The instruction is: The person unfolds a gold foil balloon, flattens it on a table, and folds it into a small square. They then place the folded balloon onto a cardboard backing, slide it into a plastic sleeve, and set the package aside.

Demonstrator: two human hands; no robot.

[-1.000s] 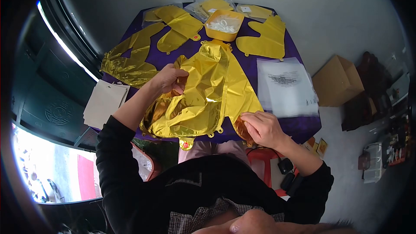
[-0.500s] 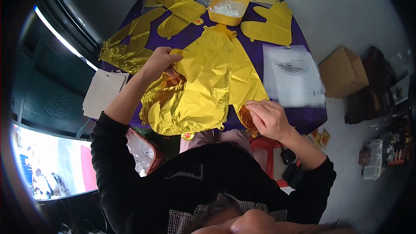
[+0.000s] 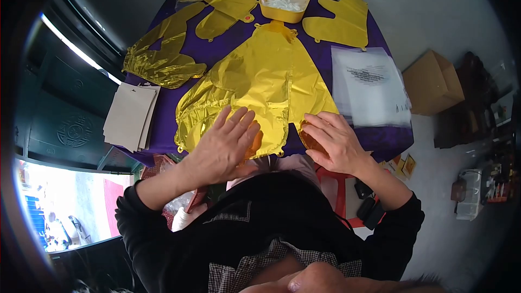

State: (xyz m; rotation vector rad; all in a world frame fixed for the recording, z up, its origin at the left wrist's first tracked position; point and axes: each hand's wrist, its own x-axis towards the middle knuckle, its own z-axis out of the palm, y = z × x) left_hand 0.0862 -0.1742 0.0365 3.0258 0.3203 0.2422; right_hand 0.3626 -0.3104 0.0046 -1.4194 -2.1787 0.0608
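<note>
A large crinkled gold foil balloon [image 3: 260,76], uninflated, lies spread on the purple cloth [image 3: 380,137], its narrow end pointing to the far side. My left hand [image 3: 220,144] is over its lower front part, palm down, with the fingers extended. Over the lower right part, near the table's front edge, my right hand [image 3: 334,140] rests with its fingers stretched out. The foil's reflection shows under both hands.
Further gold foil pieces lie at the left [image 3: 163,57] and right [image 3: 344,21]. A yellow tub [image 3: 286,4] holds white items. Grey cards [image 3: 130,116] lie left, clear plastic bags [image 3: 372,87] right. A cardboard box [image 3: 434,82] stands beyond the table's right side.
My left hand has let go of the foil's left edge and moved down toward me, fingers now spread. The folded left part now lies flatter. My right hand's fingers have opened out.
</note>
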